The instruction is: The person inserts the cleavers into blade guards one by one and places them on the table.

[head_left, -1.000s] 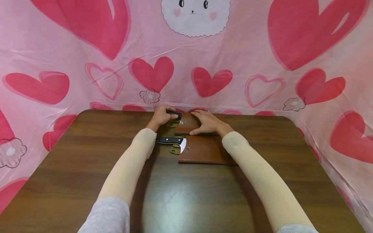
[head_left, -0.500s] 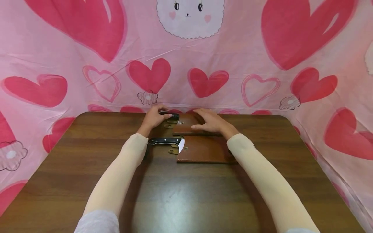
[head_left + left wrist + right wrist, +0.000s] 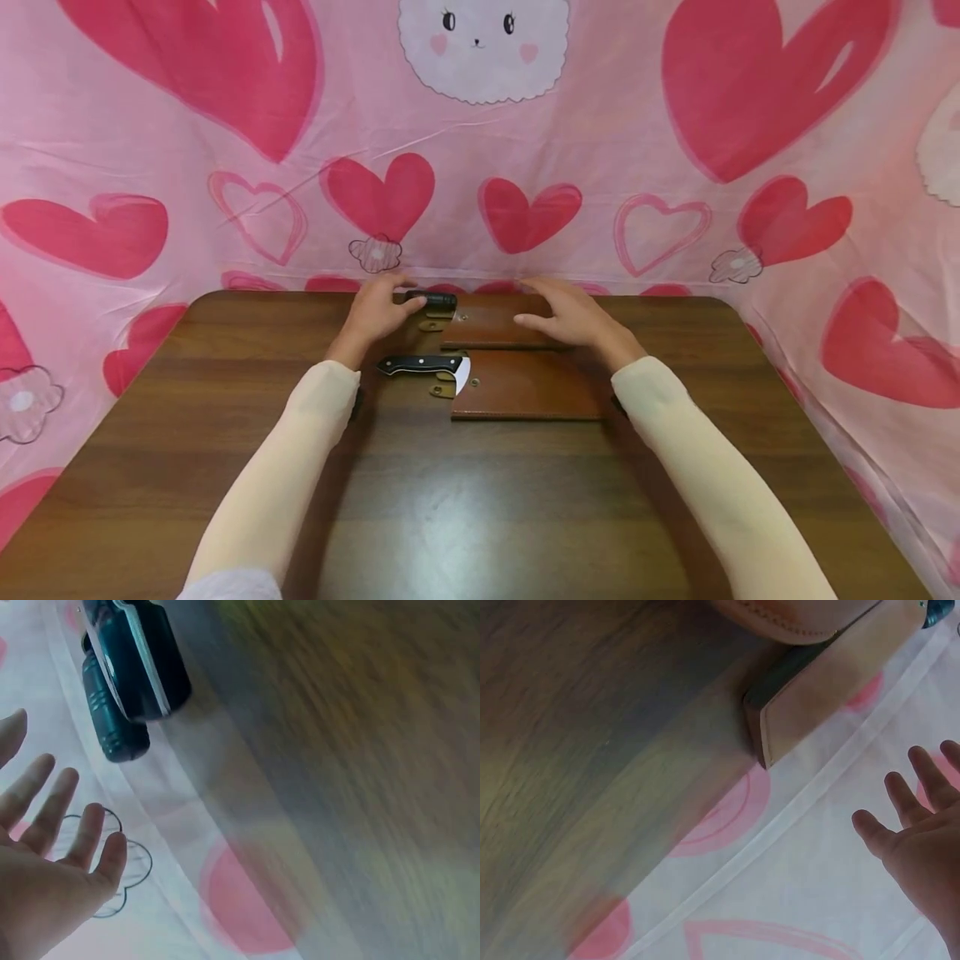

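Two knives lie one behind the other, each in a broad brown leather sheath. The nearer sheath (image 3: 532,392) leaves a black riveted handle (image 3: 420,364) and a strip of bright blade (image 3: 462,375) showing at its left. Behind it is the farther sheath (image 3: 487,325), with a black handle (image 3: 441,300) at its left end. My left hand (image 3: 373,313) is at that handle's left end; the left wrist view has its fingers spread, apart from both handles. My right hand (image 3: 576,317) overlaps the farther sheath's right part, its fingers extended and apart from the leather in the right wrist view.
The brown wooden table (image 3: 480,500) carries both sheathed knives near its back edge. A pink cloth (image 3: 600,125) with red hearts hangs right behind and along the sides. Small snap straps (image 3: 441,390) stick out left of the sheaths.
My left hand has let go of the farther knife's handle and drawn left. My right hand has moved right along the farther sheath. Both knives stay where they lay.
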The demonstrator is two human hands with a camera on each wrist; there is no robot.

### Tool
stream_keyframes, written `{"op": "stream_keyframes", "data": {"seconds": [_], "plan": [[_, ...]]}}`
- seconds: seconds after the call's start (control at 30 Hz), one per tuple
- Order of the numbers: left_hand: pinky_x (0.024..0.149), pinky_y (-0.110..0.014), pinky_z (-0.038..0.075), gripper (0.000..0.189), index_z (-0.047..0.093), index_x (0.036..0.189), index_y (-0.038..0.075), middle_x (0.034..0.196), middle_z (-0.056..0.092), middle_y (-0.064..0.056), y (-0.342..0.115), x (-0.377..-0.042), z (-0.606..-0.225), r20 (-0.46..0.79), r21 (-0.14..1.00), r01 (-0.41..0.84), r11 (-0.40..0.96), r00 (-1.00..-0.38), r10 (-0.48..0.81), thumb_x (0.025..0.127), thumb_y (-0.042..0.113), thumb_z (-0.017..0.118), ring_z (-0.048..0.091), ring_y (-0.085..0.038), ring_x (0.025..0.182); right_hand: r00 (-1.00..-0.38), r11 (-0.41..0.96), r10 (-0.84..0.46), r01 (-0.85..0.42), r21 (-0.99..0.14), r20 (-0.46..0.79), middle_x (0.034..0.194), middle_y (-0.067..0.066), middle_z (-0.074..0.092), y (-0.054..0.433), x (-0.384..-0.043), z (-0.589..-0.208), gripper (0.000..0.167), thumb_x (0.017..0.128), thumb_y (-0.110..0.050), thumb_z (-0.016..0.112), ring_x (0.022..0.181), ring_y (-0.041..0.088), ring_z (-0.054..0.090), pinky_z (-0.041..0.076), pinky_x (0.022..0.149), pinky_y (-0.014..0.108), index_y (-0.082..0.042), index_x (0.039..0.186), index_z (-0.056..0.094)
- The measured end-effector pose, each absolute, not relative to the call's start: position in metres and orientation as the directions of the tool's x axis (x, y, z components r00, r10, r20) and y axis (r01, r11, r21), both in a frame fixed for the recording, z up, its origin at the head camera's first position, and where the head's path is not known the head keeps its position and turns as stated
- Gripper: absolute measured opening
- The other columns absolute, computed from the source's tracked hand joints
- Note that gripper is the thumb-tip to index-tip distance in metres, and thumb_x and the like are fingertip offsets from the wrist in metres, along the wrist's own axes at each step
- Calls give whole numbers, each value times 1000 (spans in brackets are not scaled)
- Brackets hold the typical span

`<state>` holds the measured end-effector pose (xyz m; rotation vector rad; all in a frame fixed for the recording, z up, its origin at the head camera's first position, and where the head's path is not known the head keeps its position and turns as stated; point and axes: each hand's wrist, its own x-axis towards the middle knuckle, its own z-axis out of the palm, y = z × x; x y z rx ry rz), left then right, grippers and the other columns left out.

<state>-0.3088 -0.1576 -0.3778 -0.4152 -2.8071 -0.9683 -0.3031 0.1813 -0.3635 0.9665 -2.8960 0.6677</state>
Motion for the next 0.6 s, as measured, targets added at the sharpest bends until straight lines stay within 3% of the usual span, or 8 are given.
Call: {"op": "stream_keyframes", "data": {"seconds": [0.27, 0.6], "plan": [[106, -55, 34, 39, 70, 126, 6, 130, 66, -15, -170, -294, -375, 297, 505, 322, 801, -936, 189, 96, 30, 69, 51, -40, 123, -807, 712, -551, -588, -384, 213, 151, 17, 48, 194, -295, -360, 67, 96, -40, 67, 142, 35, 38, 26, 117, 54, -8, 151, 47], [100, -56, 38, 46, 68, 131, 9, 134, 64, -15, -182, -273, -377, 397, 323, 337, 884, -896, 196, 97, 40, 60, 50, -38, 124, -842, 770, -473, -538, -342, 261, 148, 13, 52, 213, -276, -363, 65, 98, -44, 64, 137, 36, 45, 30, 113, 58, -8, 150, 49]]}}
